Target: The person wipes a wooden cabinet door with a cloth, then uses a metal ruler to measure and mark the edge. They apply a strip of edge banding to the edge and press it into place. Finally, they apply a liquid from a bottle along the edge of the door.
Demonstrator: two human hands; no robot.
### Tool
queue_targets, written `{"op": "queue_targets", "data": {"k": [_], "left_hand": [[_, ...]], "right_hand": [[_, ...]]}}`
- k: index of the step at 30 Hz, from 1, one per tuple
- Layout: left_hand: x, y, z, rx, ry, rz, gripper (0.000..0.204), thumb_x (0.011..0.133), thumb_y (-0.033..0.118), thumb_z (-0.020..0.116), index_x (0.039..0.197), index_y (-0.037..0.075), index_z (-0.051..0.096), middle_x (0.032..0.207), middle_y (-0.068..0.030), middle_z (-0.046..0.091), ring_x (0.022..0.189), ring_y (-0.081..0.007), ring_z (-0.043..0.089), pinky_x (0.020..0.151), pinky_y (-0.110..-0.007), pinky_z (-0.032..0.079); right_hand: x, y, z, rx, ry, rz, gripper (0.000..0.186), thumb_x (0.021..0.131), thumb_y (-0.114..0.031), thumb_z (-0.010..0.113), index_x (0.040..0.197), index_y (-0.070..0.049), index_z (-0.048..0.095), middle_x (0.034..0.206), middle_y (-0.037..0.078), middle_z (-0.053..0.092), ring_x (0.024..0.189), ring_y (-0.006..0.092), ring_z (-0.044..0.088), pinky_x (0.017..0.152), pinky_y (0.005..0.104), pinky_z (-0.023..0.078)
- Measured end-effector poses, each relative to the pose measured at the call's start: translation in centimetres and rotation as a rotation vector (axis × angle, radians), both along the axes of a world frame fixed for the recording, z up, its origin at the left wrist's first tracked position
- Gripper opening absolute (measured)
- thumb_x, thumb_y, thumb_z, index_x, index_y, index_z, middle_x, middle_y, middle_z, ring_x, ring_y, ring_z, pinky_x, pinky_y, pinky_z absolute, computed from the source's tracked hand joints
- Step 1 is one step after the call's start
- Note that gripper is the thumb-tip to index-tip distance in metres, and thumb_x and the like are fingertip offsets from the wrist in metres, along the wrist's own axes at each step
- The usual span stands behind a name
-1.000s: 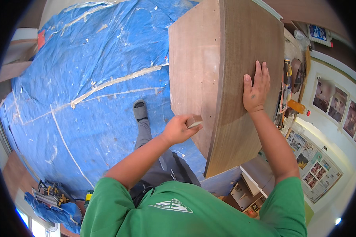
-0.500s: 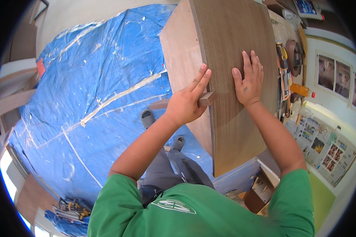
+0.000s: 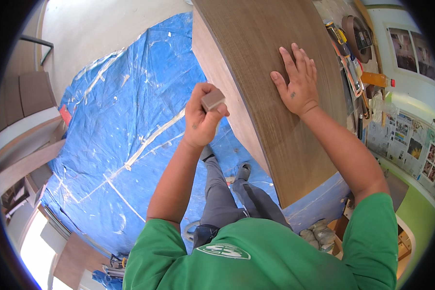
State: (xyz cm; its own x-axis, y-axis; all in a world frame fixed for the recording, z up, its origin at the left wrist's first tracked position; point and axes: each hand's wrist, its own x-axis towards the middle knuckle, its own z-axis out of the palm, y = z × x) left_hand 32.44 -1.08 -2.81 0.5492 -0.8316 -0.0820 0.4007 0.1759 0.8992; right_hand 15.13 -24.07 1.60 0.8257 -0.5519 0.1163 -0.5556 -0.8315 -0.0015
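Note:
My left hand (image 3: 202, 118) is closed round a long brown block that looks like a sanding block (image 3: 213, 99). Its end points up, brown on the face and paler along the side. The rest of it is hidden in the fist. This hand is held off the left edge of a large wooden panel (image 3: 256, 87), which has a brown grained top and a paler side face. Flat on the panel's top lies my right hand (image 3: 298, 87), fingers spread, holding nothing.
A blue tarpaulin (image 3: 130, 87) with taped seams covers the floor. Along the panel's right side lie hand tools (image 3: 340, 43), a brown tape roll (image 3: 357, 38) and an orange bottle (image 3: 376, 79). Newspaper (image 3: 411, 140) lies farther right. Shelving (image 3: 29, 125) stands at the left.
My left hand has drawn the sanding block away from the panel's edge and turned it end up. My right hand still lies flat on the panel. The view has shifted.

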Motion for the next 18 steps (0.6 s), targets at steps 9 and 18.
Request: {"op": "queue_targets", "data": {"k": [9, 18], "left_hand": [[2.1, -4.0, -1.6, 0.188, -0.204, 0.215, 0.042, 0.108, 0.042, 0.061, 0.108, 0.000, 0.056, 0.089, -0.0102, 0.069, 0.079, -0.0160, 0.067, 0.075, -0.034, 0.055], [5.4, -11.4, -2.5, 0.131, -0.166, 0.406, 0.062, 0.109, 0.059, 0.040, 0.097, 0.002, 0.060, 0.076, -0.0093, 0.065, 0.063, -0.0192, 0.064, 0.060, -0.033, 0.051]], "right_hand": [[-0.3, -0.1, -0.6, -0.027, -0.033, 0.001, 0.067, 0.101, -0.053, 0.057, 0.159, -0.021, 0.043, 0.165, 0.016, 0.036, 0.150, 0.0395, 0.034, 0.123, 0.0604, 0.023], [-0.7, -0.6, -1.4, -0.032, -0.124, 0.038, 0.060, 0.099, -0.052, 0.062, 0.149, -0.019, 0.055, 0.161, 0.015, 0.043, 0.147, 0.0387, 0.040, 0.120, 0.0585, 0.029]]}}
